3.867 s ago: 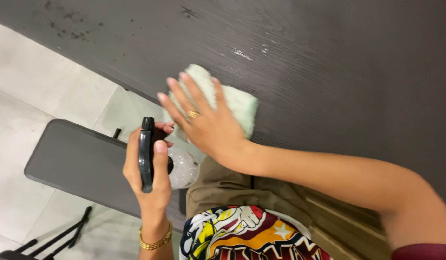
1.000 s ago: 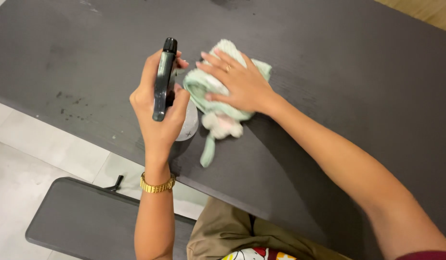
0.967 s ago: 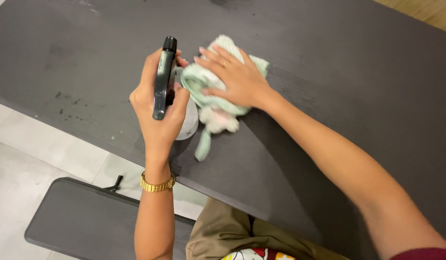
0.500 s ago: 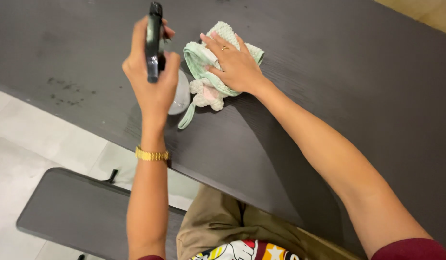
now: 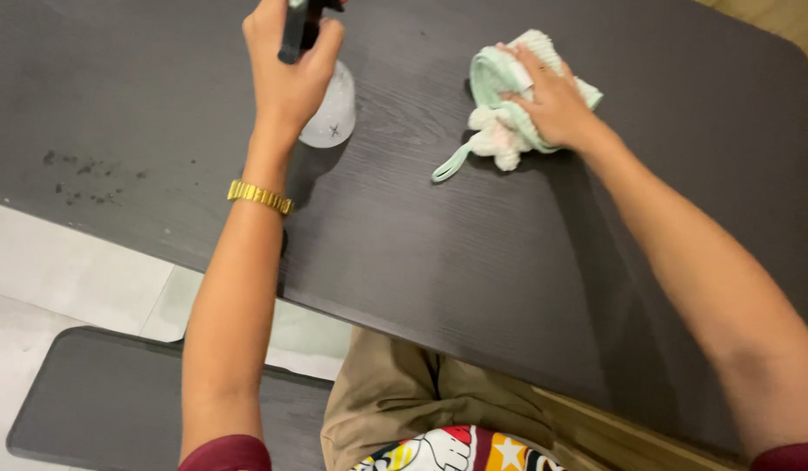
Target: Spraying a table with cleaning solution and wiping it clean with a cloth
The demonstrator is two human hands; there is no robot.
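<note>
Hands at work on a dark table [image 5: 421, 262].
Left hand [image 5: 286, 74] grips a spray bottle [image 5: 330, 109]; right hand [image 5: 557, 105] presses flat on a green cloth [image 5: 500, 113].

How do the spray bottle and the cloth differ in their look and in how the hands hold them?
The spray bottle is rigid, with a clear body and black head; the cloth is soft, crumpled, pale green and white. The left hand grips the bottle upright above the table; the right hand presses the cloth flat on it. Each is held by one hand.
</note>
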